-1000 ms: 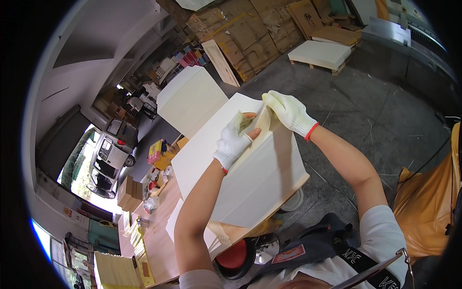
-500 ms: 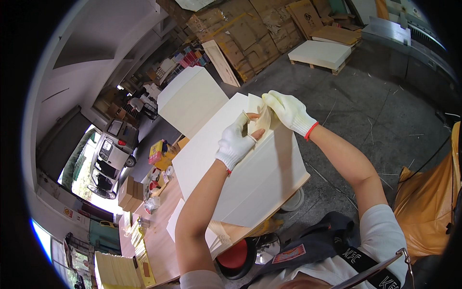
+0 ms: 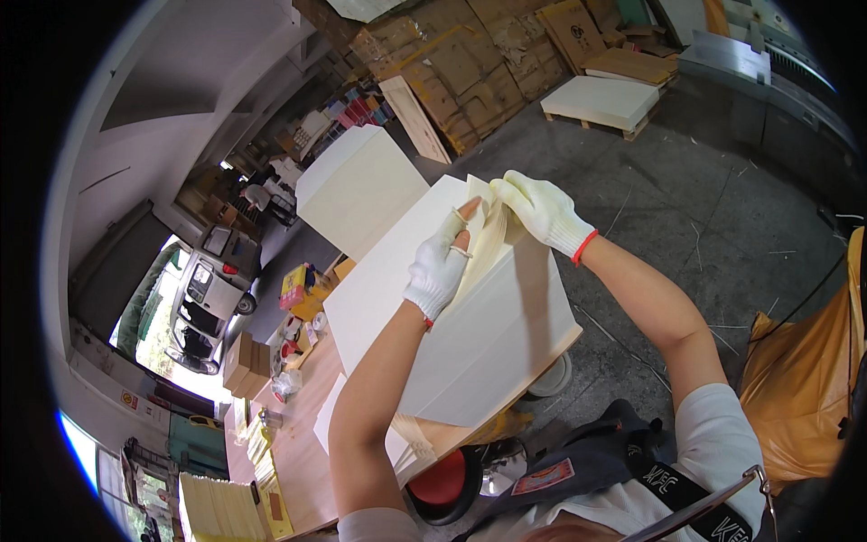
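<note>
A tall stack of white paper sheets (image 3: 488, 348) stands on the table in front of me. Along its top right edge, a thin batch of paper sheets (image 3: 489, 237) is lifted and fanned in a curve. My right hand (image 3: 535, 206), in a white glove with a red cuff, pinches the far corner of that batch; its fingertips are partly hidden. My left hand (image 3: 440, 262) wears a similar glove with the thumb and a fingertip bare. Its fingers stretch along the left side of the fanned sheets, touching them, with a gap between the bare tips.
Behind stands another white stack (image 3: 361, 190). The wooden table (image 3: 312, 452) holds small boxes (image 3: 246, 364), tape and loose items at left. A red-topped stool (image 3: 442, 488) is below. A low pallet (image 3: 602, 102) lies beyond, and an orange sheet (image 3: 804, 388) hangs at right.
My left thumb and fingertip have drawn back leftward off the fanned sheets, and more of the fanned edge shows. The right hand stays at the corner, nearly unmoved.
</note>
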`<action>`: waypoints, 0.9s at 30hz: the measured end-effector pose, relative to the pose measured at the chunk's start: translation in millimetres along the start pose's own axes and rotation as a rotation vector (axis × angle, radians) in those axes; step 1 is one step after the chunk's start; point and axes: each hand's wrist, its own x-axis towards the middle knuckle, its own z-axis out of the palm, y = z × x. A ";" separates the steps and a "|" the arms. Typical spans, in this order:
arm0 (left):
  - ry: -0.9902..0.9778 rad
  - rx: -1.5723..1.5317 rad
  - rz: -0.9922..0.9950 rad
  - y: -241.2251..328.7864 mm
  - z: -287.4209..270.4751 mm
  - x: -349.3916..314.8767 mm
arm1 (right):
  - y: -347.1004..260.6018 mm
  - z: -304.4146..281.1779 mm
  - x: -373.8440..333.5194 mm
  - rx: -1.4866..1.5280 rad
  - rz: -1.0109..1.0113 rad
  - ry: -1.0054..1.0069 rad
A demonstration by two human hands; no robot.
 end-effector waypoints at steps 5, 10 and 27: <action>-0.155 0.099 -0.251 18.5 -5.3 3.4 | 5.2 1.0 -0.5 0.032 -0.032 0.020; -0.146 0.057 -0.280 32.0 -3.7 1.0 | -0.9 -1.4 -2.5 0.027 0.009 0.006; -0.143 0.197 -0.172 19.8 -0.4 -1.6 | 0.7 2.0 -0.8 0.018 0.028 0.007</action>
